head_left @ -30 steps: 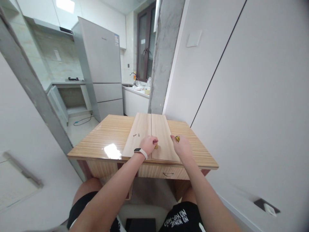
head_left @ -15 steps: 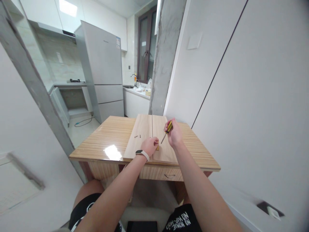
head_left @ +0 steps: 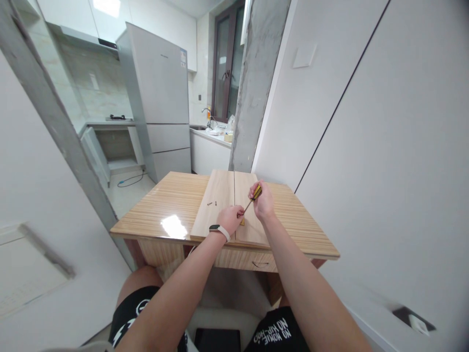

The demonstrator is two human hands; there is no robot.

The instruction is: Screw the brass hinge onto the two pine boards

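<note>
My right hand [head_left: 264, 203] is wrapped round the yellow-and-black handle of a screwdriver [head_left: 257, 192]. Its shaft slants down to the left, and the tip meets the fingertips of my left hand [head_left: 230, 218]. Those fingers are pinched together over the boards; whatever they hold is too small to make out. Just below them a small brass-coloured metal piece [head_left: 242, 222] shows in part, lying by the seam between two pale wooden boards [head_left: 210, 188]. Two small screws [head_left: 209, 203] lie loose on the left board.
The boards rest on a wood-grain desk [head_left: 154, 215] with a drawer [head_left: 260, 264] at its front. A white wall [head_left: 366, 171] stands close along the right. Beyond the desk are a grey fridge [head_left: 164, 93] and a kitchen counter [head_left: 208, 151].
The screwdriver tip, apart from my left hand before, now reaches its fingertips. My left fingers have shifted slightly up toward the tip. The whole view has moved a little.
</note>
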